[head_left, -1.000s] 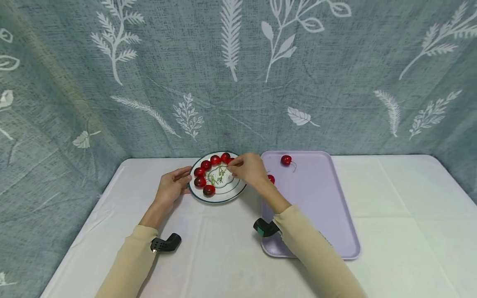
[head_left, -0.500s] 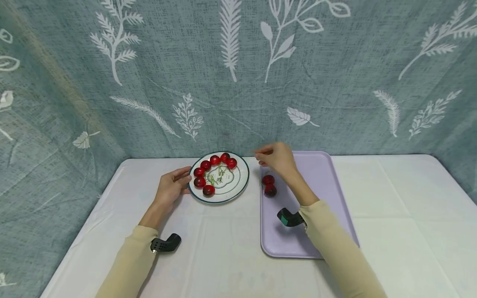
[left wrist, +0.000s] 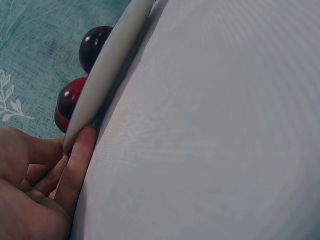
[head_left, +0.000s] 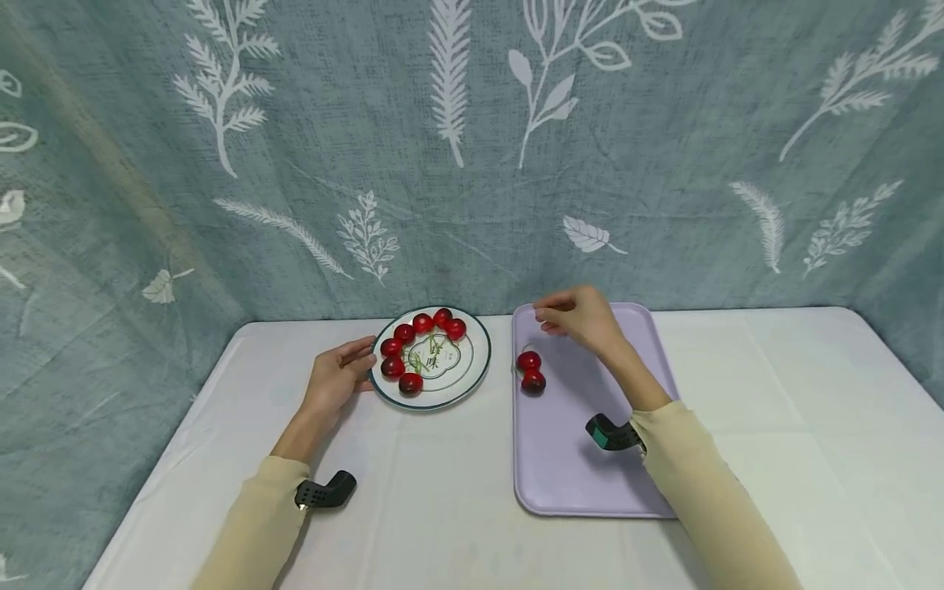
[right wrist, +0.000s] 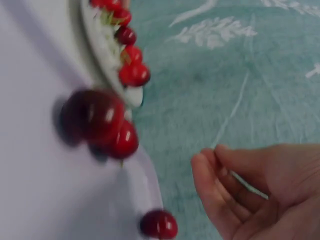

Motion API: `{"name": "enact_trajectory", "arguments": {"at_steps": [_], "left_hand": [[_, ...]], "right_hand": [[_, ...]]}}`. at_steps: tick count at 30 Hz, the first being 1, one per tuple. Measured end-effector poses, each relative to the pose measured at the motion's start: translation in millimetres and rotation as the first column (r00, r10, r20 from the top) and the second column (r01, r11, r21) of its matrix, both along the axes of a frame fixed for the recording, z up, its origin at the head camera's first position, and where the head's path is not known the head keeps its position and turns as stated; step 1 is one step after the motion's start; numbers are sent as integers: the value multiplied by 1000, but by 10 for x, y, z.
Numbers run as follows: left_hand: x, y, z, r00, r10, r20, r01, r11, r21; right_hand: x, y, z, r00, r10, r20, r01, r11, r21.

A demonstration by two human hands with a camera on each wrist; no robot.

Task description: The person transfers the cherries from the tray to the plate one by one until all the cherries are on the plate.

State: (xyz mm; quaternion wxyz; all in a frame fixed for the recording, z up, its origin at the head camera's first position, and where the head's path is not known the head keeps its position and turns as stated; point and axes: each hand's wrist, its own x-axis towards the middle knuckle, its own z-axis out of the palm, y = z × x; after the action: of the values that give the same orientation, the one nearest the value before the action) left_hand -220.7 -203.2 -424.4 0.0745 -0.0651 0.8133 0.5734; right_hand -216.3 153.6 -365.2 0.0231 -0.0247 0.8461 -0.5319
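My left hand grips the left rim of a white plate with a dark rim line. In the left wrist view the thumb lies on top of the plate's edge and a finger underneath. Several dark red cherries form an arc on the plate, their green stems toward its middle. My right hand hovers over the far end of a lilac tray, fingertips close together and holding nothing. Two cherries touch near the tray's left edge. Another cherry lies near the right hand, hidden in the head view.
A white cloth covers the table under plate and tray. Behind the table hangs a grey-green curtain with white leaf prints. Each wrist wears a black camera. The plate stands just left of the tray, with a narrow gap between.
My right hand has left the cherry at the plate's upper right and moved right, over the tray's far end. My left hand stays on the plate's rim. The head view has shifted slightly.
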Motion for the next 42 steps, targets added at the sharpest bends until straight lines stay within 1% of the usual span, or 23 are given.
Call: {"name": "enact_trajectory", "arguments": {"at_steps": [3,5,7,11,13,16,19,22,25,27,29,33,35,38,40,42], "left_hand": [[-6,20,7,1000,2,-4,-2,1000,8],[-11,29,18,1000,-1,-10,1,1000,10],[-10,39,34,1000,0,-8,0,1000,11],[-7,58,48,1000,2,-8,-2,1000,8],[-8,62,43,1000,6,-6,-6,1000,8],[-15,61,29,1000,7,-2,-7,1000,13],[-12,62,24,1000,8,0,-9,1000,20],[-8,69,23,1000,15,3,-15,1000,20],[-9,79,19,1000,25,8,-25,1000,11],[-9,88,21,999,36,14,-36,999,8],[-9,93,21,999,41,18,-41,999,8],[1,88,26,999,44,17,-44,999,12],[10,83,33,999,42,14,-42,999,11],[17,79,43,999,41,12,-41,999,9],[16,79,46,999,39,10,-39,999,11],[12,76,44,999,38,8,-38,999,15]], "right_hand": [[-10,138,-13,998,61,-13,-61,997,37],[-21,241,-20,997,75,-19,-73,994,76],[-39,352,-36,998,60,-17,-58,992,112],[-95,556,-90,1000,-5,-3,6,986,164],[-130,627,-121,1000,-20,7,18,982,190],[-174,685,-153,999,-20,45,9,973,232],[-220,703,-171,994,-4,106,-21,971,239],[-266,706,-183,982,10,191,-50,977,208],[-312,709,-182,957,25,290,-69,987,143],[-342,715,-184,939,30,343,-67,993,95],[-362,722,-183,925,42,378,-68,996,55],[-381,726,-187,915,54,401,-63,998,9],[-390,721,-194,913,48,405,-61,998,19],[-402,703,-188,906,25,423,-57,996,63],[-416,685,-177,891,8,455,-56,994,92],[-434,661,-161,875,7,484,-62,993,98]]}}
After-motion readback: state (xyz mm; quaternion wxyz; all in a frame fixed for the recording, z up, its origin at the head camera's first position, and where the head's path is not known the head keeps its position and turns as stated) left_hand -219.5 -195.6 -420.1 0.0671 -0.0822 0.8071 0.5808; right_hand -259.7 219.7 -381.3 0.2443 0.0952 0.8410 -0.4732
